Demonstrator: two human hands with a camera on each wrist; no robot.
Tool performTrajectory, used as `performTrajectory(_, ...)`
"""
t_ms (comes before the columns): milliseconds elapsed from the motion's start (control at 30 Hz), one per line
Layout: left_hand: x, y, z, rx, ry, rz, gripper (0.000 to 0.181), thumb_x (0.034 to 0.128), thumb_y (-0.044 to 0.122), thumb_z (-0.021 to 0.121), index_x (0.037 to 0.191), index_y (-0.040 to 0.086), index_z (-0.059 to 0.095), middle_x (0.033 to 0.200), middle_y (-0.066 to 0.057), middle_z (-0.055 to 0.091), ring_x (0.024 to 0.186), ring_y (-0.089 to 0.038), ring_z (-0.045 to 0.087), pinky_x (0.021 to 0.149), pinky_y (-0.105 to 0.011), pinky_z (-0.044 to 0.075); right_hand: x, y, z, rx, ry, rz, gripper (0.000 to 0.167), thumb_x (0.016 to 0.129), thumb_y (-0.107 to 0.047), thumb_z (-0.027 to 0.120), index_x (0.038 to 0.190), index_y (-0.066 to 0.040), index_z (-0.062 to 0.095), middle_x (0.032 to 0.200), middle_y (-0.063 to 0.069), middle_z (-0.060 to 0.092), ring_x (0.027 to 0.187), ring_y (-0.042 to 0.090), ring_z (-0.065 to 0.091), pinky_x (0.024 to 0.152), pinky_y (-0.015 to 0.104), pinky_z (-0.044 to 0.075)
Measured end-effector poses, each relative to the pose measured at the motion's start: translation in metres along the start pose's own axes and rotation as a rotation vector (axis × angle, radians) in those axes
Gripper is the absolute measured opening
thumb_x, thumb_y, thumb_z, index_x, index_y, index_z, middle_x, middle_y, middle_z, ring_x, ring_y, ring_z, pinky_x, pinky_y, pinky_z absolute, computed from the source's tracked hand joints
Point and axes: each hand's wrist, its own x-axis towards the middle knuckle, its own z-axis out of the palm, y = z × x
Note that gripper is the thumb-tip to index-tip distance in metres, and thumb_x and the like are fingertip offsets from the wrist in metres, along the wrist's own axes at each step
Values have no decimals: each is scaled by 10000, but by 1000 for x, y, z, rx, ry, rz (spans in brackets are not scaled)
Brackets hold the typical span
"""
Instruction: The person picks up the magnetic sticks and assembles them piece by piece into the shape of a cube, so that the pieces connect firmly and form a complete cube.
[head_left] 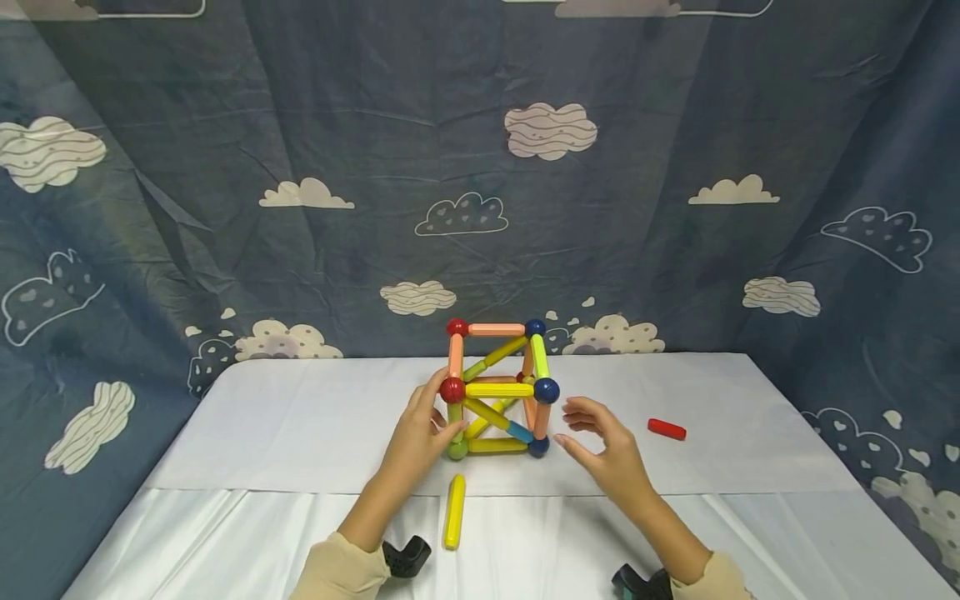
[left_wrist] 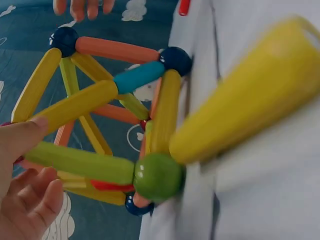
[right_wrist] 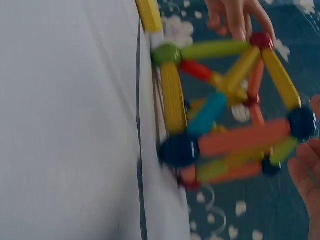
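A cube-shaped frame of magnetic rods and balls (head_left: 498, 390) stands on the white table, with diagonal rods across its sides. My left hand (head_left: 414, 429) holds its left side, the thumb in front by the green upright rod (left_wrist: 85, 162) and the fingers reaching behind. A green ball (left_wrist: 159, 176) forms the lower left front corner. My right hand (head_left: 611, 454) is just right of the frame, fingers spread and bent, holding nothing; a gap separates it from the blue balls (head_left: 546, 390). In the right wrist view, part of the frame is blurred.
A loose yellow rod (head_left: 454, 512) lies on the table in front of the frame, near my left wrist. To the right, beyond my right hand, lies a short red rod (head_left: 667, 429). A dark cloth with clouds (head_left: 465, 267) hangs behind the white table (head_left: 300, 425).
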Motion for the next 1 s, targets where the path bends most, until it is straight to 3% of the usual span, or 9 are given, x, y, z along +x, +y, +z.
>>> performTrajectory(133, -12, -4, -8, -32, -64, -76, 866, 714, 127, 769, 1399, 123, 240, 1164, -107, 470, 730, -135, 513, 588, -239, 485, -9, 30, -26, -114, 37, 54, 600, 654, 15, 778, 1187, -7, 504, 1094, 92, 569, 957, 199, 540, 855, 153, 394)
performTrajectory(333, -35, -9, -9, -50, -302, -252, 816, 739, 285, 745, 1347, 15, 273, 1205, -123, 445, 873, -176, 504, 646, -253, 465, -25, 76, -58, -215, 7, 272, 631, 708, -114, 768, 1256, -35, 465, 1207, 155, 504, 1108, 323, 443, 884, 450, 374)
performTrajectory(433, -44, -11, -4, -42, -436, -283, 760, 744, 352, 726, 1312, 18, 347, 1151, -99, 462, 855, -165, 497, 656, -265, 452, -32, 93, -67, -269, -36, 342, 645, 722, -166, 761, 1272, -32, 451, 1248, 215, 458, 1156, 407, 376, 893, 585, 304)
performTrajectory(567, -53, -11, 4, -2, -557, -287, 754, 745, 407, 708, 1321, 48, 381, 1036, -43, 472, 764, -124, 485, 622, -255, 437, -39, 108, -73, -355, -95, 413, 633, 743, -176, 741, 1278, -20, 440, 1278, 261, 413, 1175, 451, 331, 902, 624, 262)
performTrajectory(767, -58, -9, 7, 52, -591, -226, 574, 767, 323, 699, 1236, 66, 492, 809, 44, 458, 685, -80, 441, 584, -232, 392, -47, 115, -76, -409, -195, 509, 526, 793, -86, 675, 1250, 38, 446, 1243, 305, 417, 1147, 474, 359, 892, 581, 320)
performTrajectory(867, -57, -7, 5, -9, -580, -231, 449, 767, 237, 704, 1149, 77, 531, 741, 43, 465, 619, -75, 437, 523, -224, 390, -49, 115, -77, -427, -189, 521, 440, 800, -31, 648, 1203, 40, 488, 1172, 299, 468, 1090, 462, 423, 861, 575, 358)
performTrajectory(1000, -54, -6, 0, -115, -585, -272, 411, 776, 152, 695, 1135, 75, 511, 733, 20, 500, 542, -83, 483, 458, -224, 422, -48, 113, -76, -449, -168, 536, 372, 814, -4, 627, 1165, 34, 507, 1046, 268, 537, 972, 419, 507, 804, 560, 408)
